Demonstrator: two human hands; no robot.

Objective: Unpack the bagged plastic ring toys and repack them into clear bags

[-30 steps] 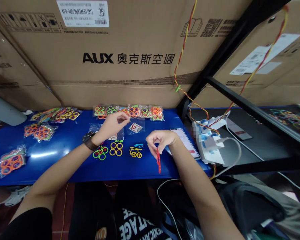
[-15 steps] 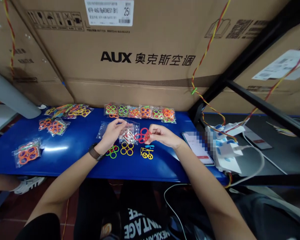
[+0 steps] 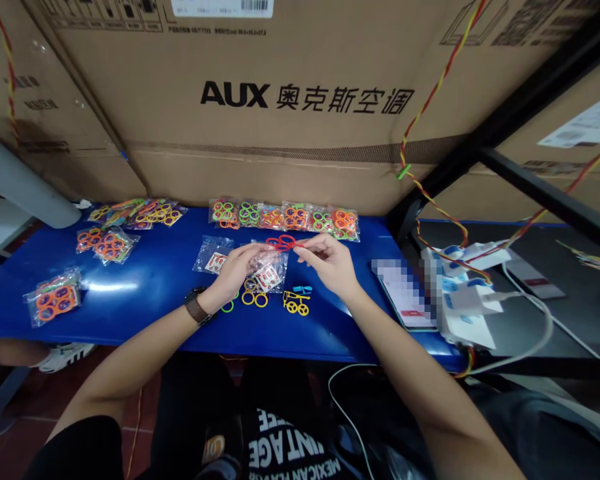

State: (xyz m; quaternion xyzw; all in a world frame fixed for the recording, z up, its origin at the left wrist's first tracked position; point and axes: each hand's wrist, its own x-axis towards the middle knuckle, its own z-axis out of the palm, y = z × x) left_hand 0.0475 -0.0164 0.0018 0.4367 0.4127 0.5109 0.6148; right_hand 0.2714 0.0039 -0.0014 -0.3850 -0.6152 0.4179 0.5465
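Between my hands is a red ring piece [image 3: 281,243], pinched at its right end by my right hand [image 3: 329,261]. My left hand [image 3: 241,268] has closed fingers on the edge of a clear plastic bag [image 3: 275,272] with a printed card in it. Another clear bag with a card [image 3: 214,257] lies left of that hand. On the blue table below are yellow rings [image 3: 255,297], green rings [image 3: 229,305] partly hidden by my left hand, a yellow wheeled piece [image 3: 297,303] and a small blue piece [image 3: 303,289].
Filled bags [image 3: 283,217] line the table's back; more [image 3: 109,243] lie at the left. A phone [image 3: 405,293] and white plugs [image 3: 463,293] are at the right. Behind stands a large cardboard box [image 3: 290,153]. A person's shoe [image 3: 66,357] shows at lower left.
The red piece and my right hand have moved up, the piece now over the bag's opening end. My left hand has shifted lower with the bag, which has turned. The view has tilted down slightly.
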